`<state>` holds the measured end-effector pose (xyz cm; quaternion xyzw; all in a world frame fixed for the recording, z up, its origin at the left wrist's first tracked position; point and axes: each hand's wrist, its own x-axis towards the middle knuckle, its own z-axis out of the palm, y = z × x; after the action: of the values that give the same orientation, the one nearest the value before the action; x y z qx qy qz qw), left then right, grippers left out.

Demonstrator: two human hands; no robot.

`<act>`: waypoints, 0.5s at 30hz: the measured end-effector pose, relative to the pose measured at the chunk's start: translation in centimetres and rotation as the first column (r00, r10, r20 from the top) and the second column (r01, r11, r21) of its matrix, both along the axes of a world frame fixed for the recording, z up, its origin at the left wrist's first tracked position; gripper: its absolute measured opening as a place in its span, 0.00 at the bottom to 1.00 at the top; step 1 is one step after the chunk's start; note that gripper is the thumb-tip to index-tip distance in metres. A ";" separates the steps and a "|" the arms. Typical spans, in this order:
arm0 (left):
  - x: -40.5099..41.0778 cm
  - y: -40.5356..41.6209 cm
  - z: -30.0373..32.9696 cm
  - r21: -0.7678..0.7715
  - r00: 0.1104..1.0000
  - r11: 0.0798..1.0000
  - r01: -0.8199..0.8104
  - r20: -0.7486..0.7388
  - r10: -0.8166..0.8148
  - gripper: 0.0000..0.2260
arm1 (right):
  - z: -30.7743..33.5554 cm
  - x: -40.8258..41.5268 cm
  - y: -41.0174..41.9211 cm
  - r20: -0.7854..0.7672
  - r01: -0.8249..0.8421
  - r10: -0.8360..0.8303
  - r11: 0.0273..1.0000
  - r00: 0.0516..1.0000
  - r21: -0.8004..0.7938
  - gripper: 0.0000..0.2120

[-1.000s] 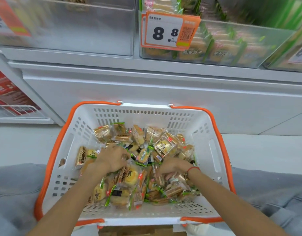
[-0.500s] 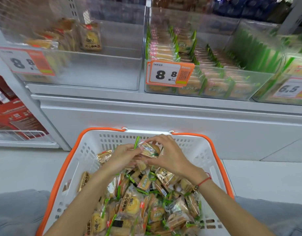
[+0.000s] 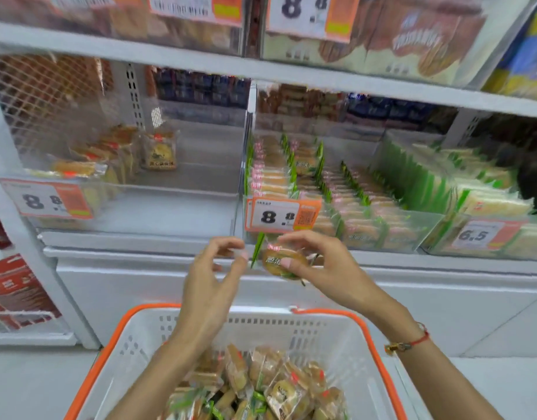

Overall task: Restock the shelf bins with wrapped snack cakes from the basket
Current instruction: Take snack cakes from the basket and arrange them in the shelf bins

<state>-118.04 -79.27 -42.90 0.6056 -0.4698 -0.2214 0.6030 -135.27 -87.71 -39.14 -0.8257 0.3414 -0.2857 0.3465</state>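
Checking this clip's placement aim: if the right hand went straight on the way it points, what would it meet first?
Probably the orange 8.8 tag on the front wall of the green-wrapped cake bin. The right hand, holding a cake, sits just below that wall; depth is unclear.

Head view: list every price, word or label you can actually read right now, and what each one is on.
"8.8": orange-edged price tag on the middle bin's front.
"8.8": price tag on the left bin.
"6.5": price tag on the right bin.
"8": large digit on the upper shelf tag; the rest is blurred.
Print on the wrapped cake in the right hand: too blurred to read.
Basket cakes and brown packs above: unreadable.
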 end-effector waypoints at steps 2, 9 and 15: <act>0.6 -1.4 2.3 -0.117 0.992 0.990 -0.081 0.088 0.091 0.07 | 3.0 -0.6 -1.1 0.022 -0.011 0.012 0.999 1.000 -0.045 0.13; 2.8 -6.7 8.8 -0.222 0.946 0.971 -0.083 0.288 0.147 0.11 | 8.8 -2.3 -7.2 0.001 0.167 -0.170 0.962 0.985 -0.214 0.09; 3.9 -9.1 10.1 0.195 0.957 0.978 0.075 0.262 -0.126 0.36 | 8.1 -1.3 -15.0 -0.098 0.428 -0.444 0.891 0.891 -0.152 0.14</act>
<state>-114.12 -88.37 -32.81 0.6583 -0.5564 -0.2084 0.4622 -136.59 -102.70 -31.03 -0.7648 0.5213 -0.3229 0.1976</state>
